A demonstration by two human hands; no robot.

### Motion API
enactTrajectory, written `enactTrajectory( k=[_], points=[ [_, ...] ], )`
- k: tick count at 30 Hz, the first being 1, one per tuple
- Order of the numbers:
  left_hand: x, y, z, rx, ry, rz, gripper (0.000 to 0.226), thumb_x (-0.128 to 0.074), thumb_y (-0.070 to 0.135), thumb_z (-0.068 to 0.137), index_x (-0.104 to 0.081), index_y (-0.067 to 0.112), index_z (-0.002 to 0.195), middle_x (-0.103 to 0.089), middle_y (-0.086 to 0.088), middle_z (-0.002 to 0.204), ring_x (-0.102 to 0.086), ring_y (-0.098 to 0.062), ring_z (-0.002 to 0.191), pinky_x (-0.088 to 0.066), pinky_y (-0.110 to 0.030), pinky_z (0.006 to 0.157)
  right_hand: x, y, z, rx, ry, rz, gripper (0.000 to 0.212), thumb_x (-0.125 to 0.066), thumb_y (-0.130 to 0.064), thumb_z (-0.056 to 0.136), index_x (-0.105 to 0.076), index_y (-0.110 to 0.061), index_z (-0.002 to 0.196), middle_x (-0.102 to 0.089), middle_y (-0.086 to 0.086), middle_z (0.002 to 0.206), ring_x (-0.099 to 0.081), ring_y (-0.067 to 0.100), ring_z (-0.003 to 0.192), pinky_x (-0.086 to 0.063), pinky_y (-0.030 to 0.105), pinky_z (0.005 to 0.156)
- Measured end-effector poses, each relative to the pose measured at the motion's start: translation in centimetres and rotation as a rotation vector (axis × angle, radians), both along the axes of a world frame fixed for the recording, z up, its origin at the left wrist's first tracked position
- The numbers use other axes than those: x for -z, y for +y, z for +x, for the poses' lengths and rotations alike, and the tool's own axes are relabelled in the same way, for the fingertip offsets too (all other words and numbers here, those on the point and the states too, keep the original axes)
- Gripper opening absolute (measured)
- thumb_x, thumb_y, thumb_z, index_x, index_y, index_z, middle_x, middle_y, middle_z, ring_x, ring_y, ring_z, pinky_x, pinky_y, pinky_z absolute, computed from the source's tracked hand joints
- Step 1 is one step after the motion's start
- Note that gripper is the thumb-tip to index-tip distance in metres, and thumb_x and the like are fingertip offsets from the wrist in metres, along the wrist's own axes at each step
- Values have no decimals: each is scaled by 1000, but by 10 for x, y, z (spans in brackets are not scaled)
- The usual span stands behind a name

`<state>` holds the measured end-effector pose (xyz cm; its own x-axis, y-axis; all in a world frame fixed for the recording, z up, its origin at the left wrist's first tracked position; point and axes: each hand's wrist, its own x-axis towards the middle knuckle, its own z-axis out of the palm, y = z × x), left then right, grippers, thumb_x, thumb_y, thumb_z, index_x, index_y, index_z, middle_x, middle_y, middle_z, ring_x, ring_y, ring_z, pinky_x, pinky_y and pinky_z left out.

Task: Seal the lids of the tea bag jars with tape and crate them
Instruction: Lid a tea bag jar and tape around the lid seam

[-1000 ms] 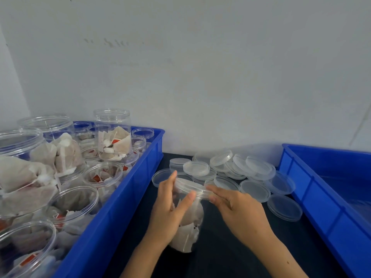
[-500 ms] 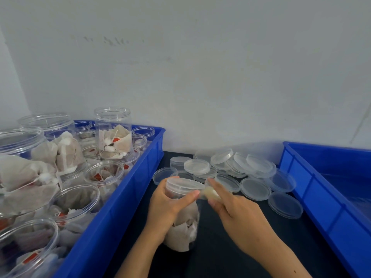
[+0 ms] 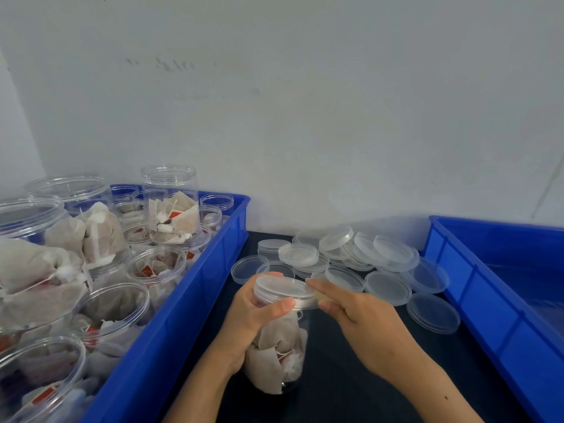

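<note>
A clear plastic jar (image 3: 279, 355) full of tea bags stands tilted on the dark table between two crates. A clear lid (image 3: 283, 290) sits on its mouth. My left hand (image 3: 253, 315) grips the jar just under the lid, thumb across the front. My right hand (image 3: 357, 319) holds a strip of clear tape (image 3: 320, 296) against the lid's right rim, fingers straight along it. No tape roll is in view.
A blue crate (image 3: 195, 288) on the left holds several open jars of tea bags (image 3: 171, 209). A pile of loose clear lids (image 3: 351, 257) lies at the back of the table. A second blue crate (image 3: 488, 288) stands on the right.
The lid has gone from tilted above the jar to seated on its mouth. My left hand slid up under the lid and my right hand now presses tape at the rim.
</note>
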<state>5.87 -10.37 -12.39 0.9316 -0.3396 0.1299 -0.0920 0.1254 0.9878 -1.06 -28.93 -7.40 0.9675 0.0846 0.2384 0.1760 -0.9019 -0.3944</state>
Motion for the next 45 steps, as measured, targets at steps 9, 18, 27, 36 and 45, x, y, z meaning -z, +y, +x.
enactTrajectory(
  k=[9, 18, 27, 36, 45],
  points=[
    [-1, -6, -4, -45, -93, 82, 76, -71, 63, 54, -51, 30, 120, -62, 5, 115, -63, 5, 97, -48, -8, 74, 12, 4, 9, 16, 36, 119, 39, -38, -42, 102, -37, -53, 139, -65, -10, 123, -58, 12, 113, -47, 30, 97],
    [-4, -23, -16, -374, -203, 443, 117, -53, 99, 30, -34, 48, 133, -53, 28, 109, -47, 12, 98, -38, -15, 74, 15, 11, 0, 71, 11, 98, 43, -28, -39, 104, -25, -51, 145, -69, -2, 93, -64, 14, 84, -53, 32, 79],
    [-11, -15, -11, -345, -44, 148, 81, -78, 64, 34, -60, 32, 106, -69, 12, 97, -63, 10, 82, -46, -12, 67, 1, 6, -4, -38, 99, 191, 41, -27, -47, 102, -27, -53, 143, -68, -3, 97, -61, 13, 94, -46, 32, 91],
    [-7, -6, -5, -248, -5, 94, 81, -84, 54, 34, -62, 29, 107, -69, 27, 90, -63, 13, 83, -46, -4, 58, -3, -7, -4, 26, 95, -18, 40, -33, -45, 102, -25, -40, 141, -49, -4, 66, -49, 9, 63, -46, 29, 70],
    [-3, 0, -4, -70, 124, -21, 95, -86, 52, 31, -57, 25, 118, -73, 4, 102, -69, -9, 93, -53, -26, 76, -3, -2, 2, -21, 64, 5, 37, -33, -43, 102, -33, -50, 139, -54, -12, 65, -56, 6, 71, -47, 28, 78]
  ],
)
